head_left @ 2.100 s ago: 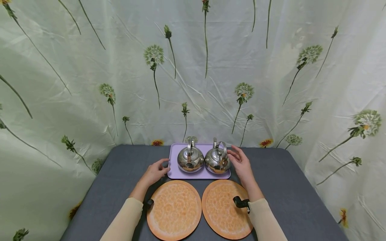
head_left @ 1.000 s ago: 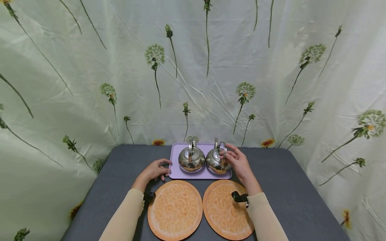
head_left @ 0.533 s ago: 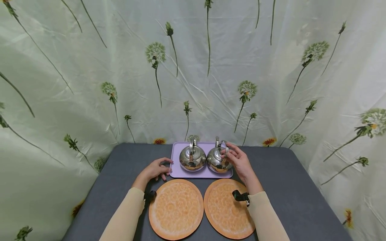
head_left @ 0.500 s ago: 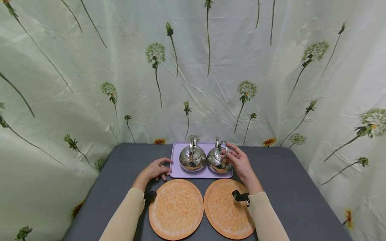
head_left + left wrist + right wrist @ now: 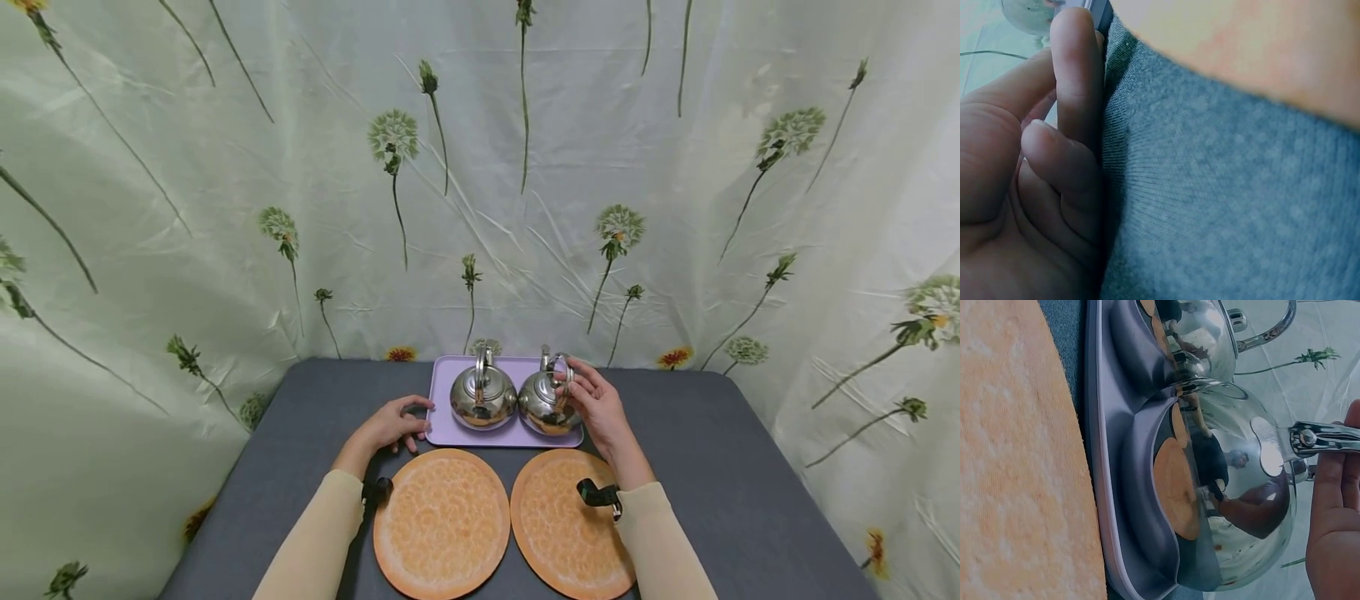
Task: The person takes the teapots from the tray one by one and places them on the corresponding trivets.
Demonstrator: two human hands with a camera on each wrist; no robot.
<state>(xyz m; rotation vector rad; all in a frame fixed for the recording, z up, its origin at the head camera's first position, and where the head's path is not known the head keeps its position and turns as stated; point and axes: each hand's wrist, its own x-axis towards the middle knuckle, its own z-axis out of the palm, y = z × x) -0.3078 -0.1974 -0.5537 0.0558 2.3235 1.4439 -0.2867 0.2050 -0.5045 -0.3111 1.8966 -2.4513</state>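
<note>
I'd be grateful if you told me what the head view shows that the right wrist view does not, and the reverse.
Only the head view directly shows the left hand beside the tray's left edge, the left orange mat and the left sleeve.

Only the right wrist view makes out the rivet on the right kettle and a person's reflection in its side.

Both share the right hand gripping that kettle's handle, the left kettle, lilac tray, right orange mat and flowered curtain.
</note>
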